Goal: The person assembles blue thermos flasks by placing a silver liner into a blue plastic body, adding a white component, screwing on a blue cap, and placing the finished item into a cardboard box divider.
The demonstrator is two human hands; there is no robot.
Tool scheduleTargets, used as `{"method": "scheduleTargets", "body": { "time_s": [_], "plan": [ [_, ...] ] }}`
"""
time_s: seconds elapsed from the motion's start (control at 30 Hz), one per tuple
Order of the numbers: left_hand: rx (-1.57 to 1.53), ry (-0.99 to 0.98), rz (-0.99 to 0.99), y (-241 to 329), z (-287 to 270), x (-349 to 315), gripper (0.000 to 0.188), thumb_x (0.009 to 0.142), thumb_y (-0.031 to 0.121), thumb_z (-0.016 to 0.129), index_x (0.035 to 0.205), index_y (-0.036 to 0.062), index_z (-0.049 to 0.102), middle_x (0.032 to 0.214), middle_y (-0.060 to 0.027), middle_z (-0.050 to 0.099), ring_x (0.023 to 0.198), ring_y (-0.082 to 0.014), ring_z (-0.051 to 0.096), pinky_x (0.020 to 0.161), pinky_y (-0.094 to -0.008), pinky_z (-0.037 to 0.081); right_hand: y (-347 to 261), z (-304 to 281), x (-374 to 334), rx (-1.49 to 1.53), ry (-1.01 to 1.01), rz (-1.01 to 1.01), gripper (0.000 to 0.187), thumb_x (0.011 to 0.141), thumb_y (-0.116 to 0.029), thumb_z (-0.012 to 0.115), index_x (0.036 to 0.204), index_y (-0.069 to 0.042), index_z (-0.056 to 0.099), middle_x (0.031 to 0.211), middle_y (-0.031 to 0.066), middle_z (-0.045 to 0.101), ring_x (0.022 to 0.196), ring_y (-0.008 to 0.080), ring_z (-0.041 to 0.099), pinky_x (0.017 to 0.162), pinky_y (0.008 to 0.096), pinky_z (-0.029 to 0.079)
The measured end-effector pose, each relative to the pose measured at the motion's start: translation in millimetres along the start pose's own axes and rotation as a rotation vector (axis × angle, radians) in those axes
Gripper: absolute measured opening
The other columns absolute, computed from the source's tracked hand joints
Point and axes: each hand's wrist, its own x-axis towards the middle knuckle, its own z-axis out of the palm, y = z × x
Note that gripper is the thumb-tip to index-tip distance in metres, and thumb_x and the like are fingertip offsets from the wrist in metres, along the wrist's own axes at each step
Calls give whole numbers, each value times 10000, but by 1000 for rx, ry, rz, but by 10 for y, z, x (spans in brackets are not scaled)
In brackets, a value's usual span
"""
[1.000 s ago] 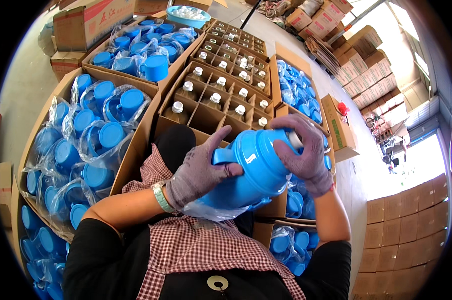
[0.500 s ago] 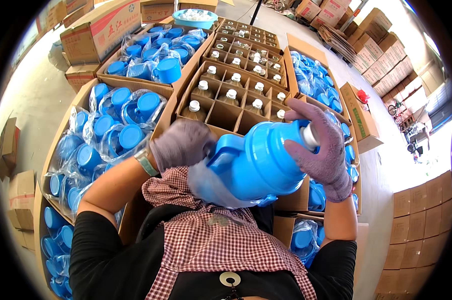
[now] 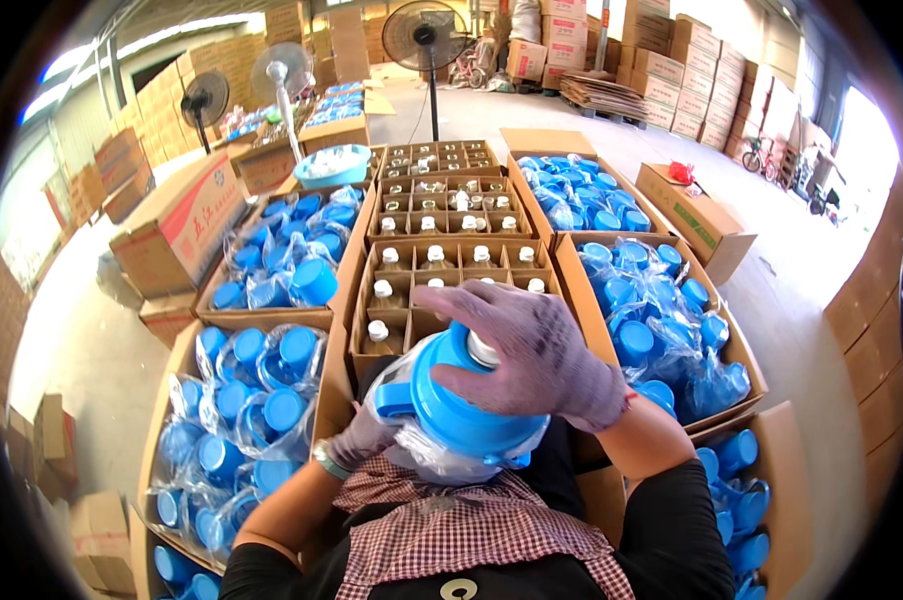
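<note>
The jug (image 3: 461,415) is bright blue with a white cap (image 3: 482,350). The right hand (image 3: 531,350) wears a grey-purple glove (image 3: 586,385) with dark specks, and the apron (image 3: 471,530) has tiny dark red and white checks. The sleeves (image 3: 676,530) are black.

Your flask (image 3: 476,425): blue plastic, smooth, glossy. Film (image 3: 436,462) round its lower part: thin plastic, see-through, wrinkled, shiny. Cap (image 3: 481,352): white, smooth, looks like plastic. Your right glove (image 3: 531,350): matt grey-purple cloth, darker patterned marks on the back. Your left glove (image 3: 363,438): same matt cloth. Your apron (image 3: 471,540): checked cloth, dull. Left box (image 3: 335,375): matt brown cardboard. Cups (image 3: 219,455) inside, out to its right edge: smooth blue plastic under crinkled, shiny bags (image 3: 209,412).
</note>
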Motion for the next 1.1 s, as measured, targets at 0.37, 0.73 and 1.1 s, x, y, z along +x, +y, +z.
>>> {"method": "scheduleTargets", "body": {
  "time_s": [0.37,0.73,1.1],
  "plan": [
    [-962,410,160,730,-78,8,554,975,442,470,1363,63,579,1319,-147,650,1218,-361,624,1078,-549,487,744,312,-1696,244,764,831,351,853,-184,830,1119,-16,673,994,76,704,831,176,661,764,324,549],
    [-850,429,152,445,-118,334,450,1025,374,399,1295,97,628,1280,-91,671,1184,-289,630,1060,-475,491,534,379,-1635,169,567,262,546,816,-313,857,1217,-40,607,1052,171,730,940,363,728,787,400,593],
    [-830,304,239,477,75,280,530,941,409,519,1327,59,619,1339,-132,651,1240,-350,619,1095,-588,466,731,1355,-2082,942,554,634,377,1102,-272,463,1390,-40,539,1309,136,648,1183,272,650,1034,431,550]
  ]
}}
